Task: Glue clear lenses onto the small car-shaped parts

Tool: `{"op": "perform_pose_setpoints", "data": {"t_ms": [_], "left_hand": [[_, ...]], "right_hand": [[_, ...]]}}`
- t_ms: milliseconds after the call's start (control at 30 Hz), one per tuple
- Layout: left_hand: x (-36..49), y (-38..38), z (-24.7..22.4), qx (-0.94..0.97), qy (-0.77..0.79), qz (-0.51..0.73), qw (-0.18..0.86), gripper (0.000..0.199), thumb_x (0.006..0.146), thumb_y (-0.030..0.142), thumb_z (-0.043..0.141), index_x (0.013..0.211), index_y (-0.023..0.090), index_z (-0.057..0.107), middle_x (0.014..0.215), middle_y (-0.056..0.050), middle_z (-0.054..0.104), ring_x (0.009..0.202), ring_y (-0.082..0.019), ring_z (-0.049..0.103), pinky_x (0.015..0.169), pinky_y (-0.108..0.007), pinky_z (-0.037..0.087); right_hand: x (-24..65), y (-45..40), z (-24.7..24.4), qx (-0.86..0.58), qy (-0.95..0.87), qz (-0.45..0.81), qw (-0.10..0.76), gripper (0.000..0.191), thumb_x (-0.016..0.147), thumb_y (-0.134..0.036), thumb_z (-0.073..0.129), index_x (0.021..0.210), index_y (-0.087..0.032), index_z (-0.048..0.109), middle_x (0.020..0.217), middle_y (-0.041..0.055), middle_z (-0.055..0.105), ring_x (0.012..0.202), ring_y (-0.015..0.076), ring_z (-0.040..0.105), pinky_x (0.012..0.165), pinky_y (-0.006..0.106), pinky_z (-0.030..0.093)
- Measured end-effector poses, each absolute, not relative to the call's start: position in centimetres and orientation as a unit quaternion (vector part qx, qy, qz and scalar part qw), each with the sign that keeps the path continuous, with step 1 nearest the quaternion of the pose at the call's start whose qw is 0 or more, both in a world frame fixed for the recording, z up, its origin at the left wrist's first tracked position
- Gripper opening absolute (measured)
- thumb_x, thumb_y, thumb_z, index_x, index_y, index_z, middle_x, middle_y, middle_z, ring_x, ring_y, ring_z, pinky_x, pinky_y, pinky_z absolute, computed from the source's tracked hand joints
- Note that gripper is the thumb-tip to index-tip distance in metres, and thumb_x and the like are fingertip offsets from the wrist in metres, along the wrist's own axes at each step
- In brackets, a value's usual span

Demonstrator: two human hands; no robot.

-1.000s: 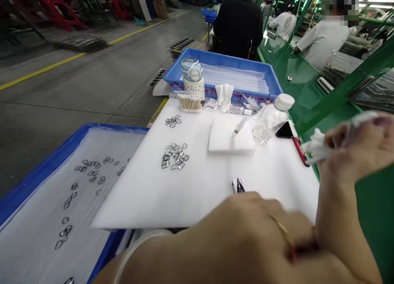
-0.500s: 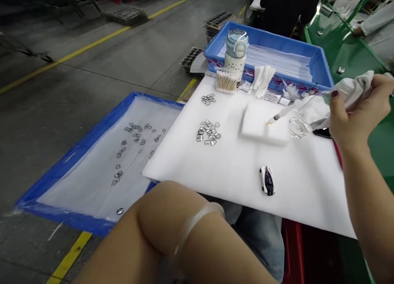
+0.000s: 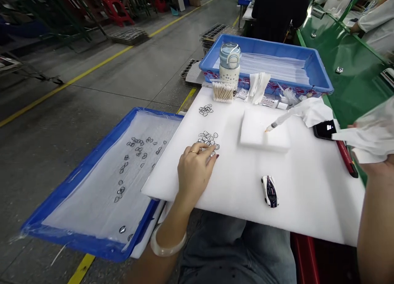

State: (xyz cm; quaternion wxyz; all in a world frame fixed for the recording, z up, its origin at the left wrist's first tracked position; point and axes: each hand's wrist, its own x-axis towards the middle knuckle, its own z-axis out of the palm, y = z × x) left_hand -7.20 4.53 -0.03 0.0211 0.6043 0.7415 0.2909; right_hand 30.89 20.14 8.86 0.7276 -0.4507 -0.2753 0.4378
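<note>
My left hand reaches over the white foam board, its thumb and index finger at the edge of a pile of thin dark-rimmed oval pieces. Whether a piece is between those fingertips is too small to tell. At the right edge, my right hand is wrapped in crumpled white cloth and clear plastic, which hides most of its fingers. A smaller oval pile lies farther back. A white and dark toy car sits near the front. A syringe rests its tip on a foam block.
A blue-rimmed tray with more ovals is at left. Behind the board stand cotton swabs, a bottle and a blue bin. A phone lies right, beside a green conveyor. People are at the back.
My left hand has come forward from below onto the oval pile. My right hand has moved right and down with the cloth, uncovering the phone. The view has shifted slightly.
</note>
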Motion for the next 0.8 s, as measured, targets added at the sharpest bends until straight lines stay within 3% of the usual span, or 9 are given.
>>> {"op": "perform_pose_setpoints", "data": {"t_ms": [133,300,533,667,800], "left_hand": [[-6.7,4.4,-0.6,0.622,0.727,0.291,-0.016,0.019,0.091,0.022,0.062,0.101,0.023,0.078,0.108,-0.007,0.074,0.090,-0.028,0.060,0.078,-0.043,0.052],[-7.2,4.1,-0.8,0.628,0.706,0.321,-0.060,0.018,0.092,0.020,0.059,0.092,0.020,0.077,0.103,-0.009,0.074,0.094,-0.029,0.062,0.084,-0.045,0.053],[-6.4,2.0,-0.1,0.709,0.624,0.325,-0.043,0.020,0.096,0.020,0.055,0.090,0.020,0.074,0.088,-0.003,0.078,0.081,-0.020,0.072,0.074,-0.033,0.054],[-6.6,1.4,0.4,0.752,0.600,0.273,-0.008,0.021,0.096,0.026,0.055,0.094,0.021,0.075,0.090,-0.003,0.078,0.083,-0.022,0.073,0.074,-0.033,0.054],[-7.2,2.2,0.8,0.753,0.615,0.235,0.000,0.030,0.099,0.033,0.050,0.094,0.019,0.076,0.089,-0.003,0.077,0.074,-0.021,0.073,0.058,-0.031,0.052]], "right_hand": [[28.8,19.7,6.9,-0.480,-0.257,0.485,0.684,0.047,0.093,-0.022,0.024,0.060,-0.021,0.058,0.085,0.0151,0.065,0.074,0.0244,0.065,0.055,0.041,0.047],[29.2,20.3,4.4,-0.458,-0.306,0.500,0.668,0.026,0.080,-0.040,0.047,0.065,-0.022,0.058,0.077,0.0122,0.064,0.067,0.0246,0.061,0.053,0.040,0.046],[29.7,19.5,2.6,-0.465,-0.340,0.507,0.641,0.036,0.086,-0.048,0.044,0.062,-0.023,0.052,0.068,0.0083,0.061,0.064,0.0217,0.061,0.060,0.042,0.051],[29.7,18.8,2.1,-0.479,-0.368,0.442,0.663,0.033,0.085,-0.047,0.048,0.063,-0.024,0.047,0.062,0.0028,0.054,0.059,0.0186,0.056,0.059,0.038,0.051],[30.5,18.3,3.1,-0.479,-0.386,0.298,0.730,0.019,0.079,-0.033,0.057,0.069,-0.023,0.045,0.060,-0.0028,0.044,0.057,0.0143,0.050,0.057,0.032,0.048]]}}
